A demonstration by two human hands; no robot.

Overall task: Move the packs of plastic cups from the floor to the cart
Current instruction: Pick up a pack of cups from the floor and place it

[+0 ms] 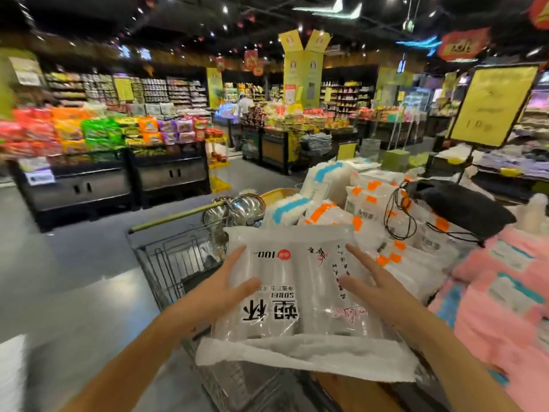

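L hand (219, 288) and R hand (375, 288), fingers straight, press a cup pack (297, 295) between them. Pack sits over the cart (166, 263) just ahead of both hands. Its stacks point away from the person, both hands equally near.

Retail interior, blurred toward the edges. Black ceiling (178, 13) at 12 o'clock, dotted with small spotlights (225, 9). Grey glossy floor (68, 263) from 9 to 7 o'clock, catching pale reflections. Black display counters (89, 188) at 10 o'clock, heaped with bright snack packets (98, 129). Stocked wall shelving (166, 90) at 11 o'clock, behind. Tall yellow pillar (303, 72) at 12 o'clock. Black-framed yellow sign board (493, 105) at 2 o'clock; red hanging banner (462, 44) at 1 o'clock.
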